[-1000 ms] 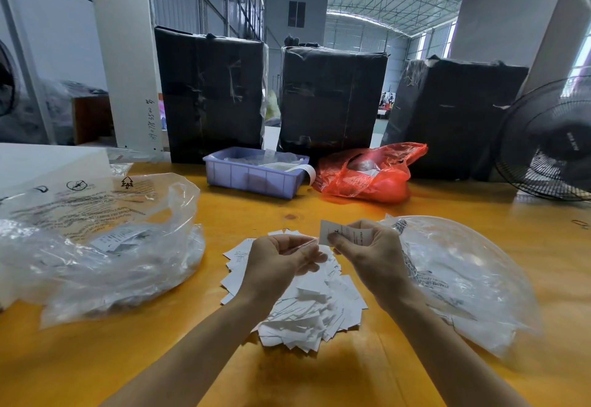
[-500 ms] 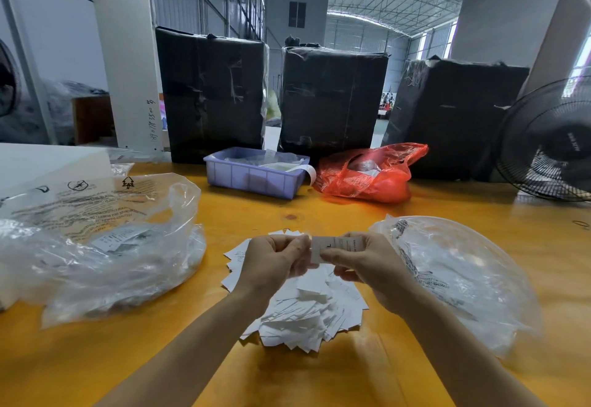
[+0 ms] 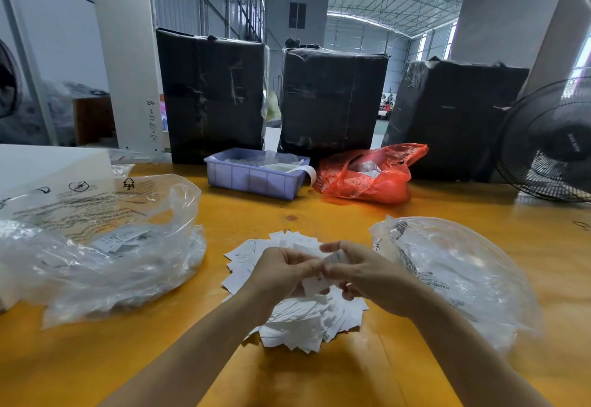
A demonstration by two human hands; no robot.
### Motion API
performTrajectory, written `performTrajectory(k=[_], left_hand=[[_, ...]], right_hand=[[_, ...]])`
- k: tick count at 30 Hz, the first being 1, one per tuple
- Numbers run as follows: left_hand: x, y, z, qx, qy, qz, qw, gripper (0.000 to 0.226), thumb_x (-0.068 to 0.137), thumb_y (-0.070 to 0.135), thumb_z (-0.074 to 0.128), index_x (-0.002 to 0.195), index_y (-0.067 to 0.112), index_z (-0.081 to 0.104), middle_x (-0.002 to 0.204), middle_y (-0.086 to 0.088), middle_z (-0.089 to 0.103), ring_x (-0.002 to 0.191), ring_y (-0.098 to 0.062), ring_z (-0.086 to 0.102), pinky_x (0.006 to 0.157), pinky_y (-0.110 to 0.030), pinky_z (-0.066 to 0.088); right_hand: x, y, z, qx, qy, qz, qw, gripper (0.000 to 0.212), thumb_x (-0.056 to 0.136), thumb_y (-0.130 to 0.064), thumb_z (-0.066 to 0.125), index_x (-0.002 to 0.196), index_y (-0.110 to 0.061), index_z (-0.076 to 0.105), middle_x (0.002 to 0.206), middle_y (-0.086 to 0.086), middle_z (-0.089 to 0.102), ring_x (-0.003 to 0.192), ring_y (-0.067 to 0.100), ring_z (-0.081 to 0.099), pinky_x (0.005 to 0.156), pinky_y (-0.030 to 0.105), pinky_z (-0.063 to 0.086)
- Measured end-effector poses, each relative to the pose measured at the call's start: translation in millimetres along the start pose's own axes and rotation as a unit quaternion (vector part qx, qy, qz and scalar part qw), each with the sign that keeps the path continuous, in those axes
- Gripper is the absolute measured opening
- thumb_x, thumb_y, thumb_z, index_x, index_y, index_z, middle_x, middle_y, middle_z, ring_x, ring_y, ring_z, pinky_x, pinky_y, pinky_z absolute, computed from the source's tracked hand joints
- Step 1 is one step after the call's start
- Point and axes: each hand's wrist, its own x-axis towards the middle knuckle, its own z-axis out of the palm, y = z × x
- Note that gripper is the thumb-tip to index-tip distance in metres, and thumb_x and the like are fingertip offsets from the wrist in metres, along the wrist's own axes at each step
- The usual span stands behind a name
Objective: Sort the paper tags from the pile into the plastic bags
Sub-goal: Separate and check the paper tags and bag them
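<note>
A pile of white paper tags (image 3: 303,326) lies on the yellow table (image 3: 319,215) in front of me. Just above the pile my left hand (image 3: 278,275) and my right hand (image 3: 367,278) meet, fingers curled, and together pinch white paper tags (image 3: 315,283) between them. The held tags are partly hidden by the fingers. A large clear plastic bag (image 3: 96,246) with printed text lies to the left and holds a few tags. A second clear plastic bag (image 3: 454,275) lies to the right, close to my right hand.
At the back stand a blue plastic tray (image 3: 256,176), a red plastic bag (image 3: 367,176) and three black wrapped boxes (image 3: 332,103). A black fan (image 3: 550,144) stands at the far right. A white box (image 3: 48,163) sits at the left edge.
My right hand brought its tag down and left to my left hand. Both hands have dropped closer to the pile and now hold tags together.
</note>
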Motion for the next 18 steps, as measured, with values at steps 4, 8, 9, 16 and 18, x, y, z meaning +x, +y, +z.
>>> performTrajectory(k=[4, 8, 9, 16, 18], left_hand=[[-2.3, 0.6, -0.5, -0.028, 0.003, -0.019, 0.999, 0.018, 0.081, 0.005, 0.069, 0.095, -0.006, 0.069, 0.086, -0.022, 0.072, 0.071, -0.030, 0.072, 0.058, -0.027, 0.056], [0.7, 2.2, -1.2, -0.085, 0.055, -0.020, 0.995, 0.014, 0.081, 0.007, 0.069, 0.091, -0.003, 0.069, 0.086, -0.020, 0.073, 0.068, -0.027, 0.072, 0.055, -0.025, 0.056], [0.9, 2.0, -1.0, -0.079, 0.055, -0.022, 0.995, 0.015, 0.081, 0.011, 0.070, 0.089, -0.001, 0.071, 0.086, -0.020, 0.073, 0.069, -0.027, 0.072, 0.055, -0.025, 0.056], [0.7, -1.7, 2.8, -0.065, 0.086, -0.016, 0.994, 0.022, 0.072, 0.028, 0.073, 0.080, 0.007, 0.074, 0.080, -0.012, 0.074, 0.067, -0.023, 0.072, 0.053, -0.024, 0.055], [2.9, -1.8, 2.9, -0.105, 0.108, -0.014, 0.988, 0.020, 0.069, 0.024, 0.074, 0.076, 0.005, 0.074, 0.076, -0.014, 0.073, 0.066, -0.026, 0.071, 0.058, -0.030, 0.058]], right_hand=[[0.8, 2.0, 1.7, 0.003, 0.014, -0.010, 1.000, 0.042, 0.089, -0.005, 0.061, 0.126, -0.012, 0.043, 0.091, 0.009, 0.052, 0.066, 0.012, 0.050, 0.054, 0.020, 0.043], [6.9, 3.5, 2.2, 0.039, 0.185, -0.118, 0.975, 0.021, 0.087, -0.002, 0.064, 0.108, -0.003, 0.060, 0.082, 0.010, 0.064, 0.060, 0.012, 0.059, 0.054, 0.020, 0.047], [7.4, 4.2, 2.5, 0.008, 0.202, -0.143, 0.969, 0.014, 0.087, -0.002, 0.064, 0.101, -0.002, 0.064, 0.076, 0.008, 0.065, 0.058, 0.010, 0.058, 0.053, 0.019, 0.048], [8.8, 4.1, 11.3, -0.117, 0.161, -0.162, 0.967, 0.019, 0.093, -0.020, 0.058, 0.090, -0.010, 0.074, 0.067, -0.004, 0.062, 0.058, 0.005, 0.054, 0.056, 0.024, 0.047], [8.0, 3.5, 14.3, -0.139, 0.112, -0.150, 0.972, 0.032, 0.095, -0.028, 0.052, 0.094, -0.004, 0.072, 0.072, 0.001, 0.058, 0.064, 0.013, 0.052, 0.061, 0.031, 0.049]])
